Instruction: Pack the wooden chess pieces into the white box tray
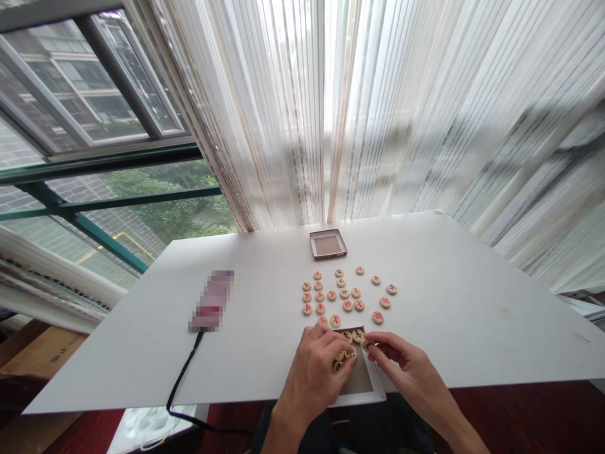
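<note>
Near the front edge of the table lies an open shallow box point(377, 384) with a few round Chinese chess pieces inside, such as the black-marked piece point(358, 335) along its far wall. My right hand point(409, 369) pinches a black-marked Chinese chess piece point(366, 345) at the box's upper right corner. Over the left side of the box, my left hand point(314, 366) is closed, thumb and fingertips on another Chinese chess piece point(350, 354). It hides part of the box. Several red- and black-marked pieces, including a red one point(377, 317), lie face up beyond the box.
The box lid point(328, 255), open side up, rests at the back of the white table point(265, 284). A blurred-out phone-like object point(212, 301) with a black cable point(182, 372) lies to the left. Curtains point(326, 113) hang behind the table.
</note>
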The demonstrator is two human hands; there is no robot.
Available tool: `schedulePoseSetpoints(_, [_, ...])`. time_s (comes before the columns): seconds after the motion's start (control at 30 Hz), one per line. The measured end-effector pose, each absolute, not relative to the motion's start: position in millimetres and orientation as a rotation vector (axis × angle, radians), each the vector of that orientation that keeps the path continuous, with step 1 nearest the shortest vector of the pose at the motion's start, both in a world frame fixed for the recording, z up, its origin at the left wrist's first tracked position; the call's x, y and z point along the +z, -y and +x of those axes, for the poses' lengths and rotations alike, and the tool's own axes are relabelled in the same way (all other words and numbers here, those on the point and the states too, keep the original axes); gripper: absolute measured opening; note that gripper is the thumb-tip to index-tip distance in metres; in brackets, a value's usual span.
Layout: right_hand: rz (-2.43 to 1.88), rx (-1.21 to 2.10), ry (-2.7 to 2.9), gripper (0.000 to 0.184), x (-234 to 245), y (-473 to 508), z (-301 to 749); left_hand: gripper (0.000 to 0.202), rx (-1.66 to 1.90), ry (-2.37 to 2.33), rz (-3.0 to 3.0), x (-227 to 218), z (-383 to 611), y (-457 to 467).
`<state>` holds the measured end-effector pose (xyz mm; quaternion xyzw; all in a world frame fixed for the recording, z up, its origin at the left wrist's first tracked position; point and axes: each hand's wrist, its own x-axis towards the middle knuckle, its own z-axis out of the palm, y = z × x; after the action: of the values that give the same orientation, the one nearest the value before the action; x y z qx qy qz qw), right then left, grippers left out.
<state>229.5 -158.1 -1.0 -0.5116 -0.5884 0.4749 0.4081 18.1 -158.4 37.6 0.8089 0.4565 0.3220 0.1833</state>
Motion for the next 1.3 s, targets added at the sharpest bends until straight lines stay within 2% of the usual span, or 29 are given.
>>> schedulePoseSetpoints(0.2, [-1.149,1.427,1.362,0.038,3,159,229,0.020,0.964,-1.244,2.170,41,23,156])
schedulePoseSetpoints(0.37, [-1.092,1.454,1.372,0.035,15,161,225,0.025,0.943,-1.243,2.067,40,24,155])
schedulePoseSetpoints(0.97, [-1.168,1.288,1.529,0.028,14,161,228,0.022,0.829,-1.298,2.138,43,30,150])
schedulePoseSetpoints(1.3, [-1.341,1.019,1.624,0.027,5,154,236,0.023,0.747,-1.370,2.373,43,31,153])
